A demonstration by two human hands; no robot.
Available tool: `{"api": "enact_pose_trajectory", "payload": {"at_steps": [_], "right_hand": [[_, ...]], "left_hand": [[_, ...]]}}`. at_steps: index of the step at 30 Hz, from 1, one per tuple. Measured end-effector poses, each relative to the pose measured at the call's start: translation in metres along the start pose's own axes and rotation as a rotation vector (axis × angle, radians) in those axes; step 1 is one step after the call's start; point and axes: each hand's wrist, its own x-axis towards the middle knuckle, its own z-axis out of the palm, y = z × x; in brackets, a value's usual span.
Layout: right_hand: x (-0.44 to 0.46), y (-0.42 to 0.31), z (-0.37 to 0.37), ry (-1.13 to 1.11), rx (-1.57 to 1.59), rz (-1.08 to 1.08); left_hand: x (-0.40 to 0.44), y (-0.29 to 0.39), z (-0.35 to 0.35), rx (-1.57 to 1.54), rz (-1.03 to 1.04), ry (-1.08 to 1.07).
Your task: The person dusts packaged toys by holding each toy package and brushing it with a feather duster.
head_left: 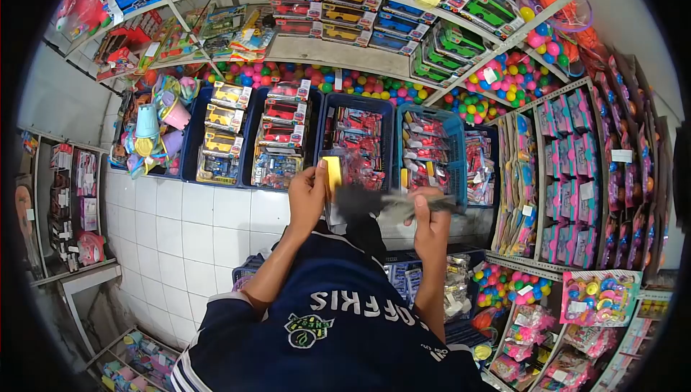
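My left hand is closed on a packaged toy with a yellow card edge, held upright above the tiled floor. In my right hand is the handle of a duster. Its dark head is smeared by motion and reaches left to the packaged toy; I cannot tell whether it touches. Just beyond my hands stand a dark blue basket of red packaged toys and a light blue basket of similar packs.
Boxed toy cars fill baskets to the left, beside pastel toy buckets. Shelves of boxed cars overhang the baskets, with colourful balls behind. On the right is a rack of pink boxes. White floor tiles extend left.
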Motion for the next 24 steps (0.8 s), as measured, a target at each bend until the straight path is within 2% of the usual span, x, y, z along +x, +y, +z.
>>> {"api": "enact_pose_trajectory", "payload": {"at_steps": [1, 6, 9, 11, 12, 14, 17, 20, 24], "right_hand": [[-0.002, 0.002, -0.003, -0.041, -0.101, -0.038], [-0.009, -0.010, 0.002, -0.055, -0.148, -0.086], [-0.008, -0.013, 0.005, 0.011, -0.012, -0.074], [-0.006, -0.013, 0.000, -0.096, -0.263, -0.199], [-0.007, -0.013, 0.001, -0.095, -0.263, -0.200], [-0.009, -0.011, 0.004, -0.061, -0.135, -0.040], [-0.009, -0.011, 0.007, -0.014, -0.102, -0.062], [-0.009, -0.012, 0.000, -0.119, -0.280, -0.084], [-0.009, -0.012, 0.006, -0.019, -0.120, -0.049]], "left_hand": [[0.001, -0.002, 0.003, 0.010, 0.030, 0.011], [0.002, -0.003, 0.011, 0.093, 0.017, 0.003], [-0.003, 0.005, 0.013, 0.115, 0.025, 0.004], [-0.004, 0.008, 0.013, 0.126, 0.037, 0.004], [-0.004, 0.005, 0.012, 0.154, 0.039, -0.018], [-0.004, -0.001, 0.013, 0.180, 0.042, -0.037], [-0.006, -0.005, 0.013, 0.010, -0.073, -0.036], [-0.007, -0.001, 0.009, 0.165, 0.009, -0.056], [-0.008, -0.002, 0.009, 0.158, 0.037, -0.036]]}}
